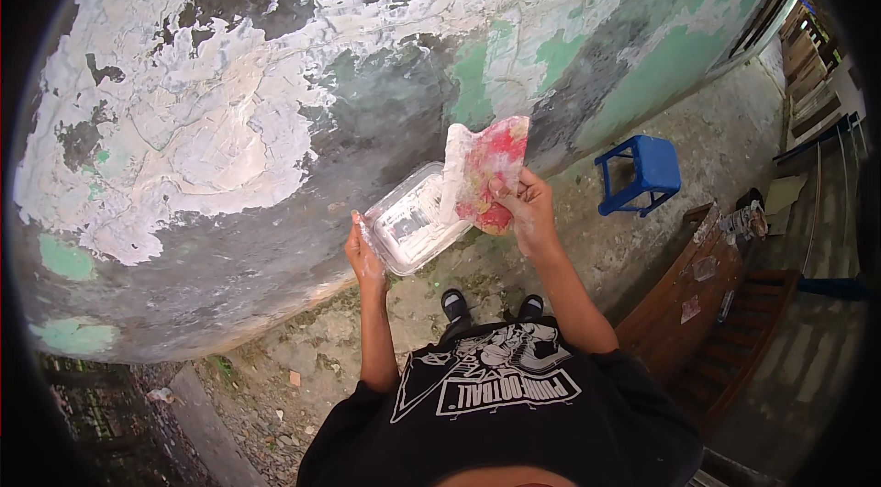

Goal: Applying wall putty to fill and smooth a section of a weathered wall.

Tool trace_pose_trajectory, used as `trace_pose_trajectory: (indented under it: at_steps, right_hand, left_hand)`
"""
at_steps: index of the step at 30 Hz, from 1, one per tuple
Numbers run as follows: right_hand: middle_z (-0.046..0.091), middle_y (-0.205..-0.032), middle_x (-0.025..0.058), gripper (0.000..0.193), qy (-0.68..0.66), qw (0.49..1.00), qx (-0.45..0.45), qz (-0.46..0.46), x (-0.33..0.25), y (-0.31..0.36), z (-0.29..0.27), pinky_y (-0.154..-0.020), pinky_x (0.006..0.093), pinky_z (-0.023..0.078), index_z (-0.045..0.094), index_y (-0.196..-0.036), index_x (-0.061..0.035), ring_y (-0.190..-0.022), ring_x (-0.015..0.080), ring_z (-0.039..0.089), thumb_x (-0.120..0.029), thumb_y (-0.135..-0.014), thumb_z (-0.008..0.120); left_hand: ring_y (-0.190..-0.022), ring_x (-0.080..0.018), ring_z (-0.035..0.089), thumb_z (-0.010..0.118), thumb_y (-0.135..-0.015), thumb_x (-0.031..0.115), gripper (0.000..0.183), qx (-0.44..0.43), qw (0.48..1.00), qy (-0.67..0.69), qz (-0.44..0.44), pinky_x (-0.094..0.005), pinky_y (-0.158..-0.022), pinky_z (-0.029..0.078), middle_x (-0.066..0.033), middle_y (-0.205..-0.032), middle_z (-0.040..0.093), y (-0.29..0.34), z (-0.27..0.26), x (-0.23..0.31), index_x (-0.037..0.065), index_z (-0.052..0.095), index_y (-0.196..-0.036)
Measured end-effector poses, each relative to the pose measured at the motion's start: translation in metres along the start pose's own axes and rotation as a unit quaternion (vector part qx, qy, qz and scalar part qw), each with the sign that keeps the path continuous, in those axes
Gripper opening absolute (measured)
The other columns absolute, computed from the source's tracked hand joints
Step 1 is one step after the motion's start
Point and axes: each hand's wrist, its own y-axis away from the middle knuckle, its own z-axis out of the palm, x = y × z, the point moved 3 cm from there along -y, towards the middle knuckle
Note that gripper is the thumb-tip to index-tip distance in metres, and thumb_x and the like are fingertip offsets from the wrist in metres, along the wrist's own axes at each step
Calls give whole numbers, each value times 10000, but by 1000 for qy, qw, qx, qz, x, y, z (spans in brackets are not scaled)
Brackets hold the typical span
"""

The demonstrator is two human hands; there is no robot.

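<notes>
Two hands are up in front of a wall (pixel 229 120) in the head view. The left hand (pixel 364 253) is closed on the edge of a clear tray (pixel 408 225) and holds it tilted, just in front of the wall. White paste sits in the tray. The right hand (pixel 525 207) is closed on a flat card (pixel 486 175) with red and white smears on it. The lower edge of the card dips into the tray, so the card and tray touch.

Old green paint shows on the wall in patches, with big white patches of filler and bare grey spots between them. Down below are the person's two shoes (pixel 491 305) on rough ground. A blue stool (pixel 642 175) stands well off to the right, near the wall. A brown wooden bench (pixel 697 294) with small things on it is on the right too.

What could go wrong: the tray is tilted, so I think the paste could slide out and drop on the shoes. The card looks thin and bendy. If it is pushed too hard, it could fold, and paste could fall off it.
</notes>
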Motion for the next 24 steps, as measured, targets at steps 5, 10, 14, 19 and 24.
trace_pose_trajectory:
  at_steps: [5,10,14,19,24]
  right_hand:
    - [636,-1177,80,303,-184,978,68,71,41,-5,-10,-879,296,513,563,-1228,19,-1017,126,623,-12,-927,578]
    - [649,-1135,60,305,-214,970,115,26,65,-17,-12,-856,286,518,563,-1232,13,-981,116,629,-26,-931,582]
    - [691,-979,70,293,-15,965,222,-139,72,-38,-11,-757,270,541,595,-1206,6,-841,124,654,-64,-921,611]
    - [688,-955,201,300,267,898,294,-190,93,-67,21,-702,297,551,627,-1183,-7,-795,170,693,-38,-885,638]
    - [658,-1112,218,413,308,812,315,-384,126,-92,53,-858,407,543,602,-1224,2,-1045,367,637,64,-816,599]
  left_hand:
    - [-859,-179,620,485,-985,468,534,-30,1000,7,0,-317,-778,522,-104,-1016,635,-19,-6,2,-37,582,-1128]
    - [-960,-217,611,493,-970,497,571,12,999,35,16,-358,-840,515,-137,-1116,607,-38,-24,1,-35,545,-1172]
    - [-1037,-256,599,469,-979,495,598,16,999,32,11,-391,-881,514,-165,-1173,582,-49,-43,9,-41,504,-1243]
    - [-1089,-269,581,446,-983,507,615,12,999,7,43,-407,-939,496,-172,-1220,555,-56,-80,13,-38,499,-1263]
    - [-1115,-282,565,440,-984,507,602,72,997,-18,37,-424,-953,485,-174,-1246,538,-51,-113,8,-21,501,-1267]
